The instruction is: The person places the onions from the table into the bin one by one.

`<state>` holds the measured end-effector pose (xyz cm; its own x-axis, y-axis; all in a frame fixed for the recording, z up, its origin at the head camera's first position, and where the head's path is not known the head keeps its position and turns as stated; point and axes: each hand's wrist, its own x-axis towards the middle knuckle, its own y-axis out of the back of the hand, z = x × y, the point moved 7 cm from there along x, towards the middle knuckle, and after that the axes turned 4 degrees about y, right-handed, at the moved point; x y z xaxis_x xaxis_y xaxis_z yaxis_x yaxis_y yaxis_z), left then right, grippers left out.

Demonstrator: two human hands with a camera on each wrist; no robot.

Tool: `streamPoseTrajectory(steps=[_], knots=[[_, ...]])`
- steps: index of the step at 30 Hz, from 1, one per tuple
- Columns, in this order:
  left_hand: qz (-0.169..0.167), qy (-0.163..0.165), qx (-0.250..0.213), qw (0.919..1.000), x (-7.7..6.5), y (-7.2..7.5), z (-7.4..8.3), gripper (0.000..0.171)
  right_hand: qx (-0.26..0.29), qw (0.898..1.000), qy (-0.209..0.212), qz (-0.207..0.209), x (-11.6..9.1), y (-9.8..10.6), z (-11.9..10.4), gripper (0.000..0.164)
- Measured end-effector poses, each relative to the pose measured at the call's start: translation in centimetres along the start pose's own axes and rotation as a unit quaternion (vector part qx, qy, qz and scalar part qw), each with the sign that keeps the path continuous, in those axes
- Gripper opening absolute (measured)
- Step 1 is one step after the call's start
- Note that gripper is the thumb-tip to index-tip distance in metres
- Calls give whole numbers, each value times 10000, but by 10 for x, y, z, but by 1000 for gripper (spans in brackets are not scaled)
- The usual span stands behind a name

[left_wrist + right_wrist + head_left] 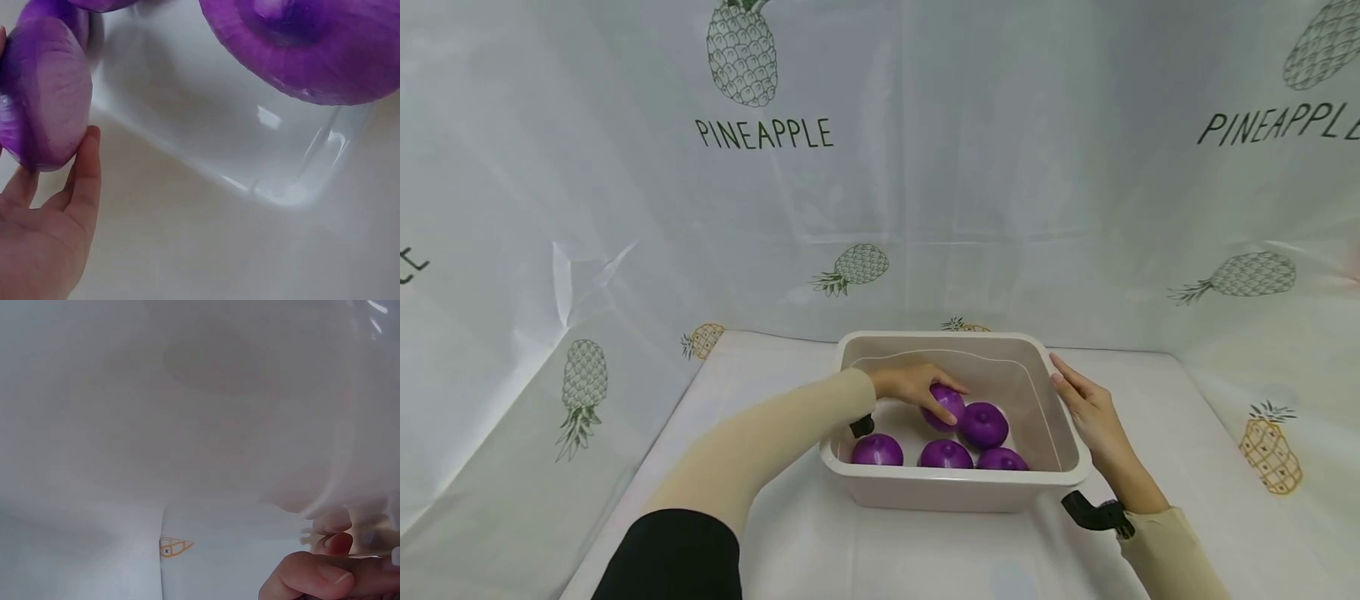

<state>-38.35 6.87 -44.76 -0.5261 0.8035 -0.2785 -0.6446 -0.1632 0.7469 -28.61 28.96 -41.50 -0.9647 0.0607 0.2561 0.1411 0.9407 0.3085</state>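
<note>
My left hand [917,387] reaches into a beige plastic bin [917,490] and grips a purple onion [950,406], thumb on one side and fingers on the other. In the left wrist view this held onion [47,94] shows a paler side above the fingertips. Beside it in the bin lie more purple onions [984,426], some partly hidden by the front rim. At the bin's right side, my right hand [1093,417] holds the rim. The right wrist view shows its curled fingers [306,575] under the rim, near the outer wall.
The bin stands on a white-covered table [797,533]. Behind it hangs a pale sheet [985,208] printed with pineapples, which also runs along both sides. Dark wrist-camera mounts [1093,511] sit at both wrists, the left one inside the bin's left rim.
</note>
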Motion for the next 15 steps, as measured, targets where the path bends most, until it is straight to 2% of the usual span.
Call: streamPoseTrajectory(steps=[6, 15], knots=[[10, 144, -21, 9999, 1, -1, -2, 64, -25, 10000, 47, 16, 0, 0, 1, 55], [-7, 80, 440, 9990, 0, -4, -2, 61, 3, 10000, 65, -8, 0, 0, 1, 55]])
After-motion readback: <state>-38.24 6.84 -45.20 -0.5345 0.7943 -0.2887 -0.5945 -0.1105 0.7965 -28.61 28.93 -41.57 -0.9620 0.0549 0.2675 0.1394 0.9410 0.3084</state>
